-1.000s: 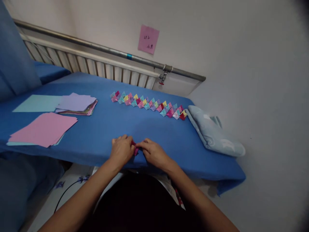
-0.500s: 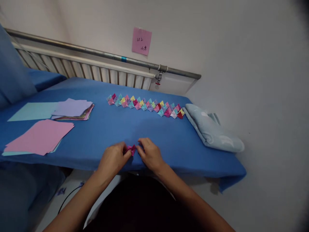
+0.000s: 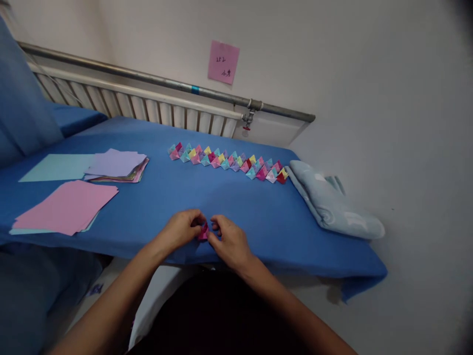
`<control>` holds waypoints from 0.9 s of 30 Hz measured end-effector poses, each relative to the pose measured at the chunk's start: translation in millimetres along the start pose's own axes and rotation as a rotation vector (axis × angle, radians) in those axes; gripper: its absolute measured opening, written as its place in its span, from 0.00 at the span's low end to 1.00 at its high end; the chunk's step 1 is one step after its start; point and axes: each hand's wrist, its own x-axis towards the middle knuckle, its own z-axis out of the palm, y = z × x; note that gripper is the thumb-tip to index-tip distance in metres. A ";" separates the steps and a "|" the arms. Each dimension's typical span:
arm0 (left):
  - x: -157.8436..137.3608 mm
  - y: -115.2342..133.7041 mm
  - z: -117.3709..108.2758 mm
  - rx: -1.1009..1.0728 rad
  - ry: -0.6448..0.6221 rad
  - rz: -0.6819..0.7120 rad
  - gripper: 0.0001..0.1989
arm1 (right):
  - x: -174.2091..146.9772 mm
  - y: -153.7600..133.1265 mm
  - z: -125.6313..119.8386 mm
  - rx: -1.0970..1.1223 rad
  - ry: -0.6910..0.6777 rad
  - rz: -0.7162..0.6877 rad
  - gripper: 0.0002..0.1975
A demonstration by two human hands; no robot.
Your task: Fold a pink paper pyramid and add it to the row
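A small magenta origami piece [image 3: 204, 232] is between my hands, close to the front edge of the blue-covered table [image 3: 155, 207]. My left hand [image 3: 184, 228] has its thumb and fingers closed on the piece's left side. On the other side, my right hand [image 3: 229, 240] has its fingers curled and the thumb side against the piece's right edge; whether it grips the paper is hard to make out. Farther back lie rows of small folded paper boats [image 3: 225, 161] in pink, teal, yellow, purple and red.
Pink paper sheets [image 3: 66, 207] and a stack with lilac paper [image 3: 116, 162] on top lie at the left. A folded light-blue blanket [image 3: 332, 202] rests at the right. Behind the table run a radiator [image 3: 148, 106] and a pipe [image 3: 125, 74].
The magenta piece has been turned more upright between my fingers. My left hand has shifted over it, and my right hand's fingers have curled in closer. The view has swung slightly left.
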 end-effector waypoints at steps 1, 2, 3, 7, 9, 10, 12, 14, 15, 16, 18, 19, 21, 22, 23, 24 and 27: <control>-0.6 0.3 -0.2 -0.014 -0.014 -0.010 0.10 | -0.1 0.3 0.0 0.003 0.001 0.001 0.14; -1.2 1.0 -0.7 -0.017 -0.029 -0.018 0.10 | -0.4 0.7 0.0 0.005 0.004 0.002 0.14; -1.5 1.8 -1.3 -0.010 -0.043 -0.024 0.09 | -0.9 1.1 0.2 0.004 0.006 0.002 0.14; 0.8 4.5 -3.6 0.042 -0.062 -0.056 0.09 | -2.0 2.5 1.6 -0.042 0.014 -0.011 0.13; 2.6 3.9 -4.2 0.042 -0.077 -0.062 0.09 | -1.9 2.8 2.1 -0.059 0.022 -0.021 0.12; 3.3 3.1 -4.5 0.050 -0.084 -0.064 0.09 | -1.8 3.0 2.3 -0.058 0.026 -0.025 0.12; 3.7 1.7 -5.0 0.094 -0.091 -0.067 0.10 | -1.6 3.1 2.6 -0.046 0.029 -0.032 0.12; 3.4 1.5 -5.4 0.153 -0.091 -0.063 0.11 | -1.4 3.0 2.6 -0.036 0.030 -0.031 0.12; 3.0 2.1 -5.6 0.180 -0.091 -0.057 0.10 | -1.4 2.9 2.6 -0.036 0.032 -0.028 0.12; 2.5 3.1 -5.6 0.199 -0.093 -0.047 0.09 | -1.3 2.7 2.6 -0.039 0.033 -0.026 0.12; 1.5 5.5 -5.3 0.223 -0.095 -0.026 0.07 | -1.3 2.3 2.3 -0.043 0.036 -0.026 0.12; 1.0 6.7 -5.0 0.237 -0.093 -0.017 0.06 | -1.3 2.1 2.2 -0.042 0.035 -0.026 0.12; 0.1 8.6 -4.0 0.268 -0.083 -0.005 0.06 | -1.3 2.0 2.1 -0.032 0.033 -0.027 0.11; -0.3 9.2 -3.4 0.285 -0.076 -0.003 0.07 | -1.3 2.2 2.2 -0.024 0.032 -0.026 0.11; -0.8 9.8 -2.6 0.302 -0.065 -0.004 0.08 | -1.3 2.5 2.4 -0.015 0.033 -0.024 0.11; -1.3 10.4 -1.7 0.317 -0.052 -0.007 0.08 | -1.4 3.0 2.8 -0.006 0.036 -0.021 0.11; -3.0 12.3 2.0 0.347 -0.003 -0.040 0.10 | -1.9 4.9 4.5 0.001 0.062 0.001 0.07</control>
